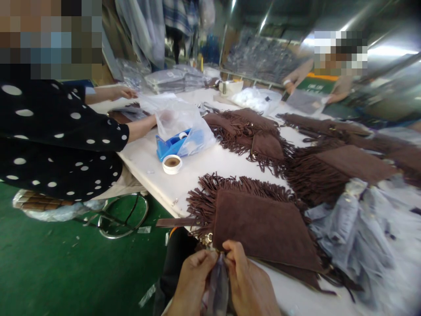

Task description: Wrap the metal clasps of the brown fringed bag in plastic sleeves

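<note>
My left hand and my right hand are close together at the table's near edge, both pinched on a thin greyish clear wrap that hangs between them. Just beyond my fingers lies a brown suede fringed bag with a gold metal fitting and a strap pointing left. To its right sits a pile of crumpled grey plastic bags.
More brown fringed bags lie across the white table. A blue tape dispenser, a tape roll and a clear bag sit at the left. A person in a polka-dot top works there; another person's hands at the far end.
</note>
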`<state>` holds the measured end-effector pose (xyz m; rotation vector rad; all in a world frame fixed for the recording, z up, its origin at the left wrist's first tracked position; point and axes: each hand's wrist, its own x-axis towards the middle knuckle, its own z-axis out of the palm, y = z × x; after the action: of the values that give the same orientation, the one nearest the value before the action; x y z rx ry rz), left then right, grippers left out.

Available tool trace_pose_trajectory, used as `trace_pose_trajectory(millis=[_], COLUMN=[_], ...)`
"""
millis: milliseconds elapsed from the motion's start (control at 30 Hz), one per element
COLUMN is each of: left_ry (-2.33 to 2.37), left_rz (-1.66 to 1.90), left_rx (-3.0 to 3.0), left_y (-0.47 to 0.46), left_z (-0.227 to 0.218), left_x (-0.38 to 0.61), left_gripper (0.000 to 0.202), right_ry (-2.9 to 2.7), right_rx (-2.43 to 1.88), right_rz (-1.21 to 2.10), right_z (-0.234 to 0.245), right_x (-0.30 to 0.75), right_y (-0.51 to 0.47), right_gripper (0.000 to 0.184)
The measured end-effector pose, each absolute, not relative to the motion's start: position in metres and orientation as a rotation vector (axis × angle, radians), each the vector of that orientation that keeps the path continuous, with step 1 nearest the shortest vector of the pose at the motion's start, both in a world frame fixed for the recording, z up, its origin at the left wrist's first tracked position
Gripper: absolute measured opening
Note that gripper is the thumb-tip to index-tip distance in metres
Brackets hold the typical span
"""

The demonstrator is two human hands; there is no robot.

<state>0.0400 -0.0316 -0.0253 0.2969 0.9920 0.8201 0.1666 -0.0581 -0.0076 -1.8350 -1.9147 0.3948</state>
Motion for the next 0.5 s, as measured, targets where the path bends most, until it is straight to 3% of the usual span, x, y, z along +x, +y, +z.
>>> trace_pose_trajectory(millis=[133,333,500], left_ry=[1.052,1.012,1.022], left_rz=[0.786,0.672,0.664], left_rx=[0.490,0.398,0.374], left_y=[-0.027,-0.020,-0.021], left_z=[-0.025,-0.012,-0.008], left_x=[0.040,0.037,0.035], left_gripper=[0.035,0.022,0.025], right_ry=[-1.927,-1.869,-1.645], right_rx=[-1.837,-1.802,-1.864], right_rz=[0.403,0.441,0.497], right_z=[-0.007,-0.011,-0.021], right_x=[0.170,0.173,0.164], right_y=[-0.058,-0.061,-0.070], right_gripper=[0.027,0.026,0.017])
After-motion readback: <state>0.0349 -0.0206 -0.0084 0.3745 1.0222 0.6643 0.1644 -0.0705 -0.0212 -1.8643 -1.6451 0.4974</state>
